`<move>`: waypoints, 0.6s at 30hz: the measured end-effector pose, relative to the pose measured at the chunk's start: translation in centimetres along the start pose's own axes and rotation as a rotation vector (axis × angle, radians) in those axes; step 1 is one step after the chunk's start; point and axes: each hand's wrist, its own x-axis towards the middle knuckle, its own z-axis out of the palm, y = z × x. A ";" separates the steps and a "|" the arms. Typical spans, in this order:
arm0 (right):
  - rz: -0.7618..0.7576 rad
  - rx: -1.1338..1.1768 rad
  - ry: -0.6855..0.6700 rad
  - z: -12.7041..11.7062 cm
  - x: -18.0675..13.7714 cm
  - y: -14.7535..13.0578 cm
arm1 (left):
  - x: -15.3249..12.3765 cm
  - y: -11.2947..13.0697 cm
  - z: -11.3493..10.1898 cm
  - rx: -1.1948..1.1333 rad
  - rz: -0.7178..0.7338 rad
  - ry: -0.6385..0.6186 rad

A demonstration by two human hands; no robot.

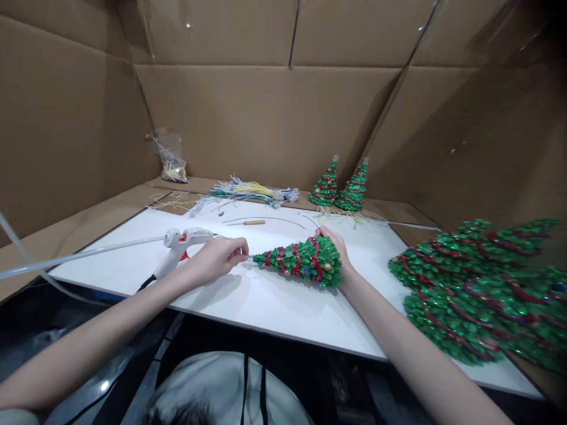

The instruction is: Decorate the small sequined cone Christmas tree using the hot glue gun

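Note:
A small green sequin Christmas tree with red garland lies on its side on the white board, tip pointing left. My right hand is wrapped round its wide base. My left hand pinches at the tree's tip, fingers pressed together; what they hold is too small to see. A white glue gun with a long glue stick lies just behind my left hand.
Two finished trees stand at the back. A pile of larger trees lies at the right. Bundled wires, a plastic bag and a wooden-handled tool lie at the back. Cardboard walls surround the table.

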 end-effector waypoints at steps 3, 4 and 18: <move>0.001 0.007 -0.018 0.1 -0.2 -0.1 | 0.9 0.5 0.6 0.001 0.018 -0.006; 0.005 0.008 -0.028 0.1 -0.3 -0.2 | 1.2 0.7 0.8 0.003 0.022 -0.006; 0.161 -0.098 -0.230 -0.7 -0.7 -2.8 | 0.7 0.1 0.1 -0.037 -0.013 -0.011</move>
